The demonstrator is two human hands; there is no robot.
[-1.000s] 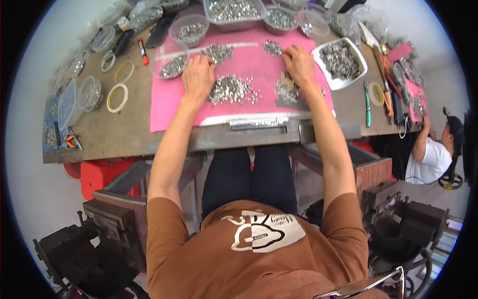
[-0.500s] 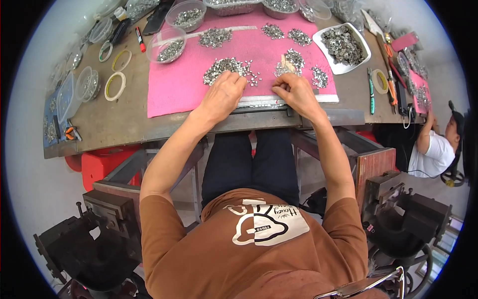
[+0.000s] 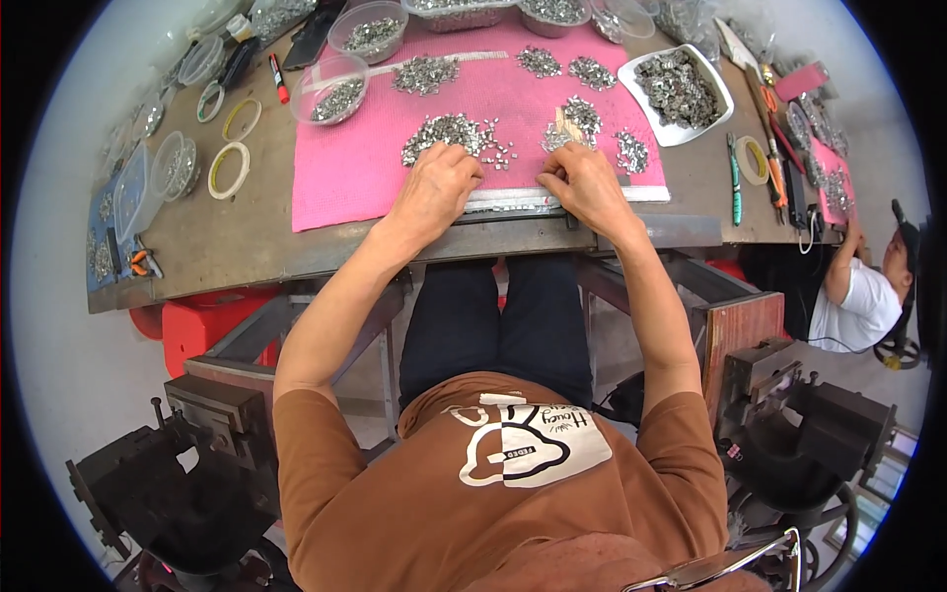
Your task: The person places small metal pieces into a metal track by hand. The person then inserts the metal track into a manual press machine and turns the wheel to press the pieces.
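Both hands worked low on a pink ribbed mat (image 3: pixel 340 187) spread over the surface (image 3: pixel 266 222), one at each end of a pale strip (image 3: pixel 510 195) along its near edge. The left hand (image 3: pixel 437 187) was bent with its fingers gathered close, its fingertips against the near side of a loose pile of small silvery metal pieces (image 3: pixel 449 130); the right hand (image 3: pixel 584 187) was curled, thumb near forefinger. The backs of the hands hid most of the fingertips, so whether either pinched a piece could not be told. The right hand also stood partly in front of a tan patch (image 3: pixel 569 125) with silvery bits around it. Smaller heaps lay farther back, and one heap (image 3: pixel 632 152) sat just right of that hand. A white square dish (image 3: pixel 667 136) of metal pieces stood beyond it at the mat's right edge, and a clear round tub (image 3: pixel 313 79) stood at the left. Outside the mat were a red marker (image 3: pixel 279 81) and a tape roll (image 3: pixel 244 179) on the left, and a slim teal tool (image 3: pixel 735 187) on the right. At far right, a co-worker (image 3: pixel 856 308) in white reached toward another pink mat.
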